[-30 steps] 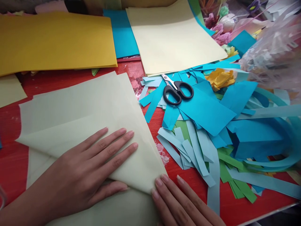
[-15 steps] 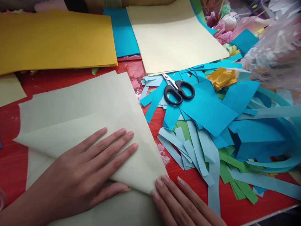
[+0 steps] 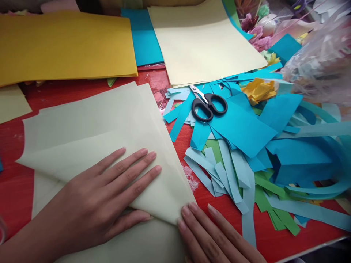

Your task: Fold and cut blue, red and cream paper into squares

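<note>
Pale green paper sheets (image 3: 90,109) lie on the red table, the top one folded over on a slant. My left hand (image 3: 106,197) rests flat on the folded part, fingers spread, with the thumb by the fold's lower edge. At the right corner of the fold, my right hand (image 3: 214,233) presses its fingertips on the paper; its fingers are stretched out and its lower part is cut off by the frame. Black-handled scissors (image 3: 208,106) lie beyond the hands on blue scraps, with the blade tips by the cream paper.
Yellow sheets (image 3: 68,47) and cream sheets (image 3: 203,44) lie at the back, with blue paper (image 3: 145,40) between them. Blue, light blue and green paper strips (image 3: 233,175) cover the right side of the red table (image 3: 44,95). A clear plastic bag (image 3: 323,62) sits at the far right.
Almost nothing differs. Both hands hold their places on the folded paper, and the view has shifted very slightly.
</note>
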A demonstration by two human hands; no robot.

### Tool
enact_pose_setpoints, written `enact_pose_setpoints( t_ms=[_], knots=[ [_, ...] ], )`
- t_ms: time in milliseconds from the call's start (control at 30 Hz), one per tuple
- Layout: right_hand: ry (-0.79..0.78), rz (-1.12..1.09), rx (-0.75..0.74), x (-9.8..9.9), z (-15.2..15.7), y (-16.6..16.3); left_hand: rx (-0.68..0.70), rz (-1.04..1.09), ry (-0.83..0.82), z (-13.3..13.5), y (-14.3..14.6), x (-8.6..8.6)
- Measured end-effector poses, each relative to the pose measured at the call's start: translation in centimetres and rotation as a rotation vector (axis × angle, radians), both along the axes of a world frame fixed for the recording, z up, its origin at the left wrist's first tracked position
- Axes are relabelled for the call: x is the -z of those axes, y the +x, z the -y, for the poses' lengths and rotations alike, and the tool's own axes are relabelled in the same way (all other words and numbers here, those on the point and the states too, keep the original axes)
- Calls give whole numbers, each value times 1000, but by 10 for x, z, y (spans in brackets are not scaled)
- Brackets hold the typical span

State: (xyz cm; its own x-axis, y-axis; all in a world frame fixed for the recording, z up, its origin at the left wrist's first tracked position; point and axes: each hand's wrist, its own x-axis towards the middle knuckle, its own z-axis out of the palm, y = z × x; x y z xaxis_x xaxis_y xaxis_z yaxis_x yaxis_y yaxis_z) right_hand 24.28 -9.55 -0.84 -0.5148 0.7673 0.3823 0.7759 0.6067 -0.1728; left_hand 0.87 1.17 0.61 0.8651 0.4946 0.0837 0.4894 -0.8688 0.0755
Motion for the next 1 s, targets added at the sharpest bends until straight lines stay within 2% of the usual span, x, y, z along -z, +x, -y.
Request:
enact_pose_setpoints(
  t_ms=[167,333,433,600,700,833,1000],
  knots=[
    [-23,-10,0,0,3,1,38,-57,53,1,-1,-1],
    [-41,8,-30,-2,5,2,-14,-47,77,7,6,-5],
    [-28,7,-26,-1,6,1,-65,-2,95,25,18,-9],
    [13,21,-47,-3,8,3,39,67,132,69,38,-8],
    [37,40,-69,-6,9,5,-30,67,124,81,40,-3],
    [34,59,-93,-7,12,5,-70,40,101,71,23,1],
    [37,58,-74,-5,13,4,-115,-107,126,44,-23,4]
  ],
)
